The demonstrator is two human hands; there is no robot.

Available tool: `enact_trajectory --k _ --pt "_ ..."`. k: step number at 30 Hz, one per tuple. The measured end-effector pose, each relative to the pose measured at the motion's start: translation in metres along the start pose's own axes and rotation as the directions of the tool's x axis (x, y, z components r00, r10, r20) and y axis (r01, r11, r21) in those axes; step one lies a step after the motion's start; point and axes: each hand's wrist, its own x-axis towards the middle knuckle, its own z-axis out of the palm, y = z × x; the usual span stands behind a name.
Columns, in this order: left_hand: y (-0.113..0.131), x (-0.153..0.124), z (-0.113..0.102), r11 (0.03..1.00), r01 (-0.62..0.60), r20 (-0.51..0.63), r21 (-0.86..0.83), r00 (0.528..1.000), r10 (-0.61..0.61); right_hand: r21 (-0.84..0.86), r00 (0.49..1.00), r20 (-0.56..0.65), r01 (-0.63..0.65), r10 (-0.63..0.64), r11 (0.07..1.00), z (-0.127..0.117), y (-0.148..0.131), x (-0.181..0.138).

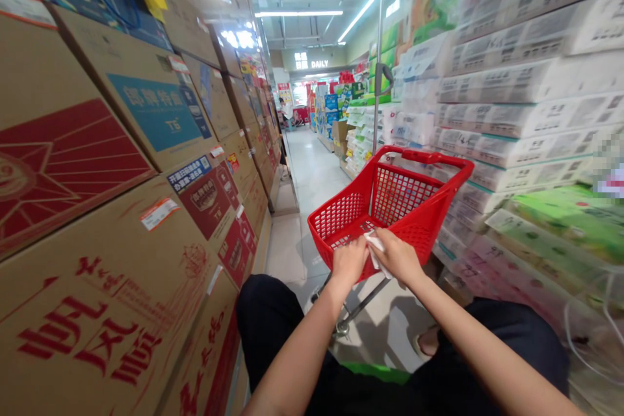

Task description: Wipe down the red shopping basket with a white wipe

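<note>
A red plastic shopping cart [419,231] with a perforated basket stands in front of my knees. Its metal legs and small wheels show beneath. My left hand [350,263] has its fingers curled over the basket's near rim. Just beside it, my right hand [400,257] is closed around a crumpled white tissue [376,248] and presses it against the same rim. Part of the tissue sticks out between the two hands. The fingertips of both hands are partly hidden by the hands themselves.
Stacked cardboard boxes [107,286] form a wall close on my left. Piled white tissue packs [511,104] and green packages [565,214] rise on the right. A metal pole [379,45] stands behind the cart. The tiled aisle [312,156] leads away, with a person [283,107] far off.
</note>
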Motion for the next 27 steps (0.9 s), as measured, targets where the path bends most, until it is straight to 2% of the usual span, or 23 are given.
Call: enact_trajectory --k 2,5,10,13,19,22,27 --pt "0.001 0.0 0.001 1.0 -0.007 -0.006 0.002 1.0 0.007 0.011 1.0 0.021 0.011 -0.011 1.0 -0.001 0.001 0.0" --pt "0.004 0.002 0.004 1.0 0.002 -0.009 0.015 1.0 -0.002 -0.014 0.999 0.031 -0.039 0.039 0.999 -0.01 0.019 0.007" --pt "0.017 0.007 0.008 1.0 0.001 -0.028 0.028 1.0 0.0 -0.05 0.987 -0.072 -0.149 0.146 0.988 -0.022 0.05 0.013" --pt "0.024 0.007 0.01 1.0 0.003 -0.034 0.028 0.999 -0.002 -0.047 0.986 -0.081 -0.151 0.147 0.987 -0.017 0.045 0.006" --pt "0.022 0.006 0.013 1.0 0.005 -0.055 0.028 0.998 -0.003 -0.011 0.999 -0.026 -0.033 0.033 0.999 -0.005 0.018 -0.009" --pt "0.018 0.004 0.013 1.0 0.001 -0.057 0.026 0.998 0.0 -0.027 0.999 -0.02 -0.041 0.041 0.999 -0.01 0.027 -0.002" --pt "0.012 -0.001 0.012 0.999 0.016 -0.048 0.045 0.999 -0.014 -0.061 0.985 -0.092 -0.149 0.143 0.987 -0.022 0.055 0.014"
